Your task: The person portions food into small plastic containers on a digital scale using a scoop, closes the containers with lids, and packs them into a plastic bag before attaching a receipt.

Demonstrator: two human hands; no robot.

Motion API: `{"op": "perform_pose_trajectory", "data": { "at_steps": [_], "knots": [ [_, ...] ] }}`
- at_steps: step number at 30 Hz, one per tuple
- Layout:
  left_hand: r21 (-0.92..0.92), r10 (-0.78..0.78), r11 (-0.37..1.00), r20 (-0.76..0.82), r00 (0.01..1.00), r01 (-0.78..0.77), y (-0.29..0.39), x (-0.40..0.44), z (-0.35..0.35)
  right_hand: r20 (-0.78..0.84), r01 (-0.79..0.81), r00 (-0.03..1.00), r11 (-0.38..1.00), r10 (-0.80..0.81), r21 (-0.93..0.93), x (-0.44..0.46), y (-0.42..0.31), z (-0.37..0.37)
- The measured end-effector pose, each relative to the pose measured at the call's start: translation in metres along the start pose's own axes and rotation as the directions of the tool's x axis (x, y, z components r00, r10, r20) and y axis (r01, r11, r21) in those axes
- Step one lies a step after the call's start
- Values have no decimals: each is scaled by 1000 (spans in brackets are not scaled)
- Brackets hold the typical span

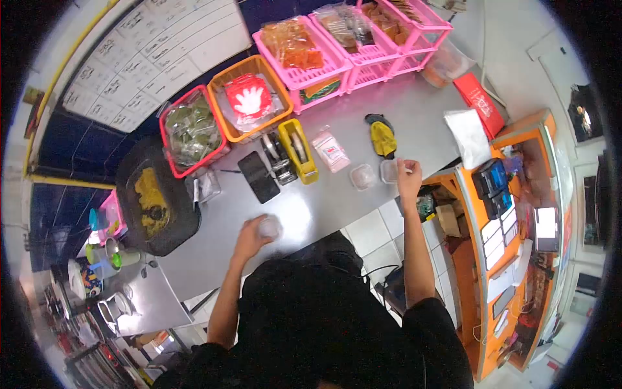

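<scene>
Black shirt (311, 311) up close, small clear tub (269, 227) in one hand

Behind the shirt, a big shiny table (220, 227) could be seen. A wide black tray (188, 223) was set at its left end, with yellow stuff inside. Next to it were placed a red basket (204, 168) and an orange basket (259, 134). A yellow tape holder (306, 170) and a dark phone (259, 177) were laid side by side nearer the middle.

The small clear tub was held by the left hand (248, 240), over the front part of the table. It was gripped at its side, with the thumb and fingers curled round it. The tub was a bit blurred, so what was in it could not be told.

The right hand (408, 180) was reached out to a second tub (389, 171), and its fingers were bent close by the side. Whether that tub was pinched or just touched could not be told. A third tub (362, 177) was set just beside it.

Each tub was judged to be light, thin and a little slippery. The sides could be squashed by a hard squeeze, so a soft hold was needed, just under the rim, with fingers on both sides.
</scene>
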State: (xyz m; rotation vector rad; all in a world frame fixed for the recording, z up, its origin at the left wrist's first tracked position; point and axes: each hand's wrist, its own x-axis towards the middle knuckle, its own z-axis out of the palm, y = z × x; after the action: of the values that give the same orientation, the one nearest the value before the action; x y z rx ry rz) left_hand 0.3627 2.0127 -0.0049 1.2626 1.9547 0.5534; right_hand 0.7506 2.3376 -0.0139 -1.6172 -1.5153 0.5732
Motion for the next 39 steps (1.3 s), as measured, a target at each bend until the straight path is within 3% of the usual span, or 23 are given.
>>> {"op": "perform_pose_trajectory", "data": {
  "at_steps": [1,2,3,5,7,8,10,11,13,14,16,18,20,22,28,30,37,39],
  "knots": [
    [21,22,1000,23,1000,-22,15,6,6,47,-69,997,964,59,257,-6,-21,4],
    [11,104,995,16,994,-104,21,12,15,266,-116,962,970,56,214,-15,-42,7],
    [-29,235,971,-6,972,-235,40,17,17,282,-124,958,966,57,227,-27,-54,20],
    [-102,113,990,163,980,-97,66,27,17,704,-24,699,981,-121,193,-48,-79,46],
    [-54,138,990,207,969,-129,61,41,32,698,-292,715,890,-40,350,-79,-116,75],
    [-53,136,990,204,969,-128,60,46,37,699,-291,714,890,-43,352,-86,-115,92],
    [-80,189,980,122,974,-181,60,55,44,594,-39,796,970,-117,242,-93,-107,128],
    [-83,189,980,122,974,-180,58,58,46,596,-37,795,970,-116,239,-90,-107,135],
    [-84,371,929,180,911,-361,61,65,47,779,-201,619,979,99,35,-78,-120,136],
    [-84,329,944,281,902,-318,65,66,47,773,-197,625,980,108,23,-74,-125,133],
    [-94,337,942,283,898,-323,75,67,52,849,-496,467,868,248,20,-70,-131,131],
    [-94,332,943,278,901,-319,78,68,55,848,-491,480,870,223,50,-70,-132,130],
    [-177,335,936,167,927,-306,79,72,61,851,-488,485,870,199,75,-73,-128,126],
    [-192,303,944,168,938,-270,84,76,60,863,-442,502,874,55,201,-79,-130,97],
    [-258,278,937,138,951,-236,88,78,59,885,-298,461,951,64,86,-133,-120,14],
    [-250,257,942,102,961,-225,87,77,62,872,-363,465,931,156,27,-154,-103,13],
    [-376,255,901,52,966,-217,91,89,63,826,-440,520,897,219,39,-175,-98,1],
    [-409,261,881,4,965,-236,92,92,62,823,-319,537,948,186,-7,-183,-97,-5]
  ]
}}
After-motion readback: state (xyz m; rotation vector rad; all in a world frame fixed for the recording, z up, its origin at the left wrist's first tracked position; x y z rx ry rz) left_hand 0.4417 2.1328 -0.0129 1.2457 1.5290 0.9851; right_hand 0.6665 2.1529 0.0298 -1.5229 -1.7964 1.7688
